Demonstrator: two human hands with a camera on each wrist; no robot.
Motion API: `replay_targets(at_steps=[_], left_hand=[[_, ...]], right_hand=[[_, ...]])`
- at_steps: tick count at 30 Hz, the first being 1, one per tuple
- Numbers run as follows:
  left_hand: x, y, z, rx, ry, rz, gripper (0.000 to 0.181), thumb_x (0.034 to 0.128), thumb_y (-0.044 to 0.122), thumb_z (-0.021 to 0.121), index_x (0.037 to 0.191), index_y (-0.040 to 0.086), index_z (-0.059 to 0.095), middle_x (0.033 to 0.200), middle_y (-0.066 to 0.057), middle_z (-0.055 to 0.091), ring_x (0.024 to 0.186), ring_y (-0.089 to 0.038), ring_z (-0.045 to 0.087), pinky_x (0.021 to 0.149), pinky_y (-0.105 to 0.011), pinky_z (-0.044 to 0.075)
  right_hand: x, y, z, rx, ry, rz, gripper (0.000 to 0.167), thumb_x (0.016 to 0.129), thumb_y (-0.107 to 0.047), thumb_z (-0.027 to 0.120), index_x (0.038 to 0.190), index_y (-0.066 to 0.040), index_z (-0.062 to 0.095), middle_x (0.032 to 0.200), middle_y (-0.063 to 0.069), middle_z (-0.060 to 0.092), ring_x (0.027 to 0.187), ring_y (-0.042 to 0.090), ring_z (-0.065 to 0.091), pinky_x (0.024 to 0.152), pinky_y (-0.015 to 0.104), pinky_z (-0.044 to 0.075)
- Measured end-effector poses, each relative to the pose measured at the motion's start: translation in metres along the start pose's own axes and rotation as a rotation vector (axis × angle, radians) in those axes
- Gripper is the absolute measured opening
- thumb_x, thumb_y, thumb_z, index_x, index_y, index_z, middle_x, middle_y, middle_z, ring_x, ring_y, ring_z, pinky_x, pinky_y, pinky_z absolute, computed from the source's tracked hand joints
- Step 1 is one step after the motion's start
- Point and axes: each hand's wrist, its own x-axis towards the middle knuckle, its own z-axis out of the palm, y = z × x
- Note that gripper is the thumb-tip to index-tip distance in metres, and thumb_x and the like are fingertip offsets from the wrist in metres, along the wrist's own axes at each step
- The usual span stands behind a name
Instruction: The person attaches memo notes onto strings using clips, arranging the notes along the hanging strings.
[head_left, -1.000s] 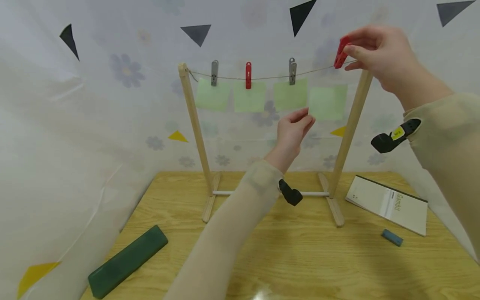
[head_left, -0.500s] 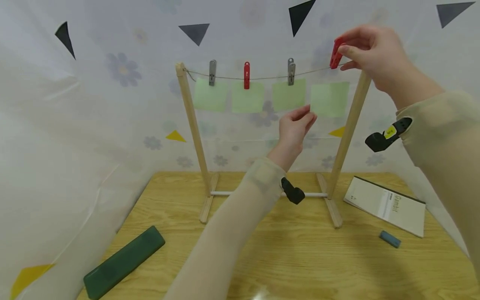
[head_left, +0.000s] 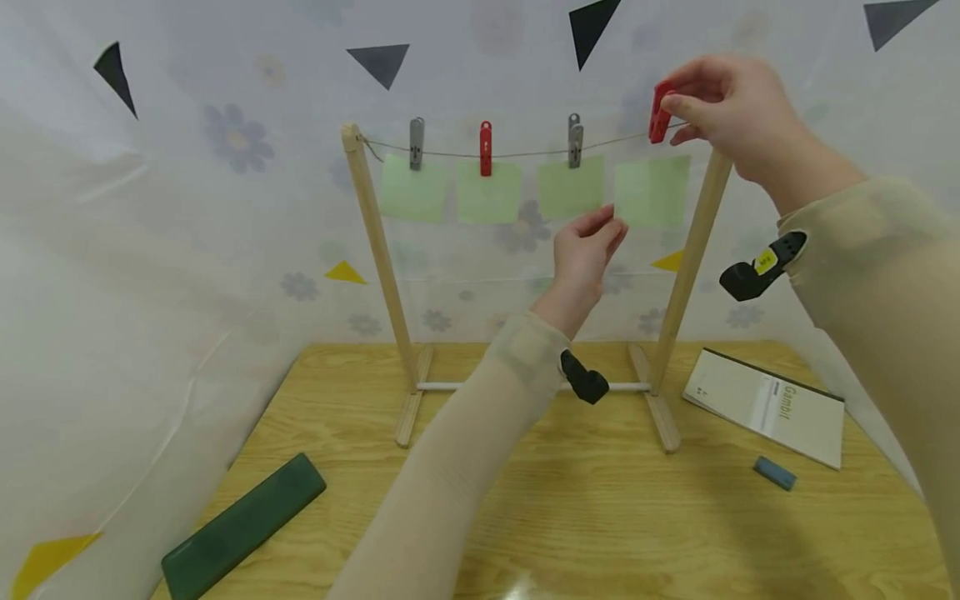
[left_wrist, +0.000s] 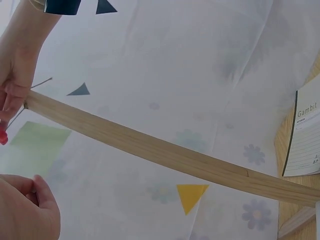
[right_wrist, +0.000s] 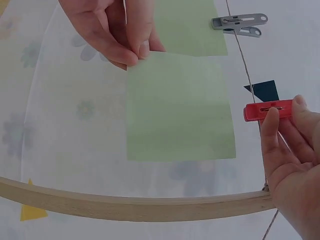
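Note:
My left hand [head_left: 581,267] pinches the lower left corner of a light green paper sheet [head_left: 652,192], which hangs just below the string [head_left: 618,141]. In the right wrist view the whole sheet [right_wrist: 180,110] shows, apart from the string. Up at the string's right end, my right hand [head_left: 742,117] pinches a red clothespin [head_left: 660,112] by its upper end. The clothespin's lower end is at the string. Three more green sheets hang to the left, under a grey clothespin [head_left: 416,143], a second red clothespin [head_left: 486,148] and another grey clothespin [head_left: 575,142].
A wooden frame with a left post [head_left: 378,250] and a right post [head_left: 690,275] carries the string above the table [head_left: 570,525]. A notebook [head_left: 765,407] and a small blue block [head_left: 775,472] lie at the right. At the left lies a long green case [head_left: 243,527].
The sheet in my left hand has risen slightly towards the string. My right hand has shifted a little left along the string with the red clothespin. The head view has also drifted slightly.

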Motion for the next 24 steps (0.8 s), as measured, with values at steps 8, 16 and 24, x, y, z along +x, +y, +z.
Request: replay_targets(at_steps=[8,16,24], left_hand=[[-0.0015,0.0011,0.0034,-0.004,0.009,0.007,0.022,0.0897,-0.009,0.065,0.109,-0.002,0.072,0.093,-0.004,0.064,0.099,-0.026,0.071,0.084,-0.027,0.057],[-0.0018,0.0019,0.0038,-0.004,-0.001,0.008,0.021,0.0899,-0.007,0.065,0.109,-0.002,0.072,0.093,-0.004,0.064,0.099,-0.025,0.071,0.084,-0.026,0.057],[-0.002,0.0035,0.0066,-0.028,0.002,0.017,0.022,0.0894,-0.008,0.066,0.11,-0.002,0.072,0.093,-0.004,0.065,0.1,-0.026,0.071,0.083,-0.025,0.057]], right_hand=[[-0.0015,0.004,-0.0022,0.024,-0.011,0.023,0.023,0.096,-0.029,0.062,0.116,-0.018,0.063,0.097,-0.012,0.063,0.078,0.011,0.057,0.064,0.011,0.051],[-0.0024,0.0072,-0.0026,0.039,-0.02,0.034,0.022,0.095,-0.029,0.064,0.113,-0.017,0.064,0.095,-0.012,0.064,0.08,0.011,0.057,0.062,0.013,0.052],[-0.003,0.0077,-0.0017,0.006,-0.025,0.033,0.023,0.095,-0.029,0.063,0.115,-0.017,0.064,0.094,-0.013,0.064,0.082,0.012,0.056,0.063,0.013,0.051]])
